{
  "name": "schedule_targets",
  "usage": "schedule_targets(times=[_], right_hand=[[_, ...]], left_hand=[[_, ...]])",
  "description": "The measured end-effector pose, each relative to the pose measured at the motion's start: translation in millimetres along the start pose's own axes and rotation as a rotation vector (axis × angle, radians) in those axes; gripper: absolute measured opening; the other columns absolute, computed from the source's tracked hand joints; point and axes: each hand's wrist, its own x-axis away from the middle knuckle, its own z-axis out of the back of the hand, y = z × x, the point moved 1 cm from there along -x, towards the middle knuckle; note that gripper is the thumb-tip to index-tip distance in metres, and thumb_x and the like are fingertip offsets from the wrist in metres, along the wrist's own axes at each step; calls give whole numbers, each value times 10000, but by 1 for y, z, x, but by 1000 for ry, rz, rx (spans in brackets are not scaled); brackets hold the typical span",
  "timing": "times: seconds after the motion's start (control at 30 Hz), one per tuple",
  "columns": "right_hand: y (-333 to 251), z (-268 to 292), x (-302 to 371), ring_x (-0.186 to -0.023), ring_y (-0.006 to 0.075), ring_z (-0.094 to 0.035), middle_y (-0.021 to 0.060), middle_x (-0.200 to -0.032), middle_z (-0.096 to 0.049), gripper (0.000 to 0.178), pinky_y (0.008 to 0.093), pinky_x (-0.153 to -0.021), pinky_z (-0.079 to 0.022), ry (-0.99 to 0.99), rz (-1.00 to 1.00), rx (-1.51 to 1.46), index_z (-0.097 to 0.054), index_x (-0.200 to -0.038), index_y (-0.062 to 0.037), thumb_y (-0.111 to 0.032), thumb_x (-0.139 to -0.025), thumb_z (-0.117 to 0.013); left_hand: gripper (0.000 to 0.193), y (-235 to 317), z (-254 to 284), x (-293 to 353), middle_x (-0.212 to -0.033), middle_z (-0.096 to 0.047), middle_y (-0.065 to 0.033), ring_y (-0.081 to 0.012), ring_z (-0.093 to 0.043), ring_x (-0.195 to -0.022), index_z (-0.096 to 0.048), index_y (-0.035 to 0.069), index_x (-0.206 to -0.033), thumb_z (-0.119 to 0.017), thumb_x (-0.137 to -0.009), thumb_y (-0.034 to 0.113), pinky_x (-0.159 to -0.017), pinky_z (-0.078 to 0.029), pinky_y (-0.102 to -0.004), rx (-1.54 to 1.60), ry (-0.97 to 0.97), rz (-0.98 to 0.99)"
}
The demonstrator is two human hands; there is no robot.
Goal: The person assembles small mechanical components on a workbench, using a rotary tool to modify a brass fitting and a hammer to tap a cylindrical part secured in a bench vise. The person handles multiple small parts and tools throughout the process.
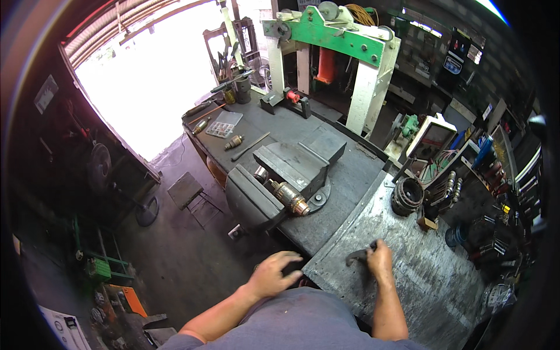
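My right hand (380,261) is closed on a dark, curved metal piece (355,255), whose hooked end sticks out to the left just over the bare metal bench top (423,262). My left hand (276,272) hangs by the bench corner, fingers curved and apart, holding nothing. Ahead of it is a big grey bench vise (254,198). A motor armature (290,197) with copper-coloured windings sits at the vise, tilted, its near end beside the jaws. How firmly the jaws hold it cannot be made out.
On the dark bench (344,204) lie a second armature (233,142), a rod-like tool (251,147) and a compartment box (224,124). A green-topped press frame (326,35) stands behind. A round metal housing (407,196) is at right; a stool (186,191) stands at left.
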Motion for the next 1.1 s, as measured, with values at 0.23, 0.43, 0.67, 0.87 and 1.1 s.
schedule_targets(times=[0.23, 0.43, 0.67, 0.87, 1.1], right_hand=[[-172, 38, 66, -887, 260, -801, 153, -1097, -830, 228, 397, -800, -651, -95, 695, -387, -798, -1214, 1, -61, -999, -838], [-220, 43, 28, -788, 125, -730, 94, -944, -813, 143, 311, -700, -596, -329, 433, -584, -807, -1151, 15, -37, -1018, -818], [-257, 36, -41, -734, 188, -678, 150, -796, -725, 220, 412, -688, -546, -215, 448, -336, -755, -1045, 18, -198, -1071, -788], [-243, 5, -46, -742, 269, -661, 213, -816, -693, 319, 452, -717, -538, -198, 562, -219, -700, -979, 18, -272, -1096, -760], [-238, -10, -53, -723, 297, -626, 204, -782, -620, 364, 453, -699, -520, -215, 589, -297, -637, -893, 20, -252, -1116, -732]], left_hand=[[417, 29, -16, -47, -1169, -815, -172, -268, -792, -1067, -707, -5, -1414, -774, -1073, 225, -957, -629, -399, 176, 6, 135], [247, 13, 22, -34, -950, -820, -107, -184, -754, -823, -752, -37, -1246, -672, -1145, 174, -771, -599, -355, 478, 57, 258], [323, -29, 19, -62, -867, -768, -66, -141, -701, -819, -764, -39, -1069, -630, -1180, 234, -778, -578, -330, 634, 136, 324], [379, -67, -24, -88, -833, -685, -21, -116, -602, -736, -729, 48, -1090, -579, -1215, 372, -719, -508, -294, 952, 147, 553], [374, -82, -50, -89, -907, -679, -5, -100, -591, -774, -729, 55, -1089, -592, -1207, 382, -715, -480, -278, 1095, 134, 502]])
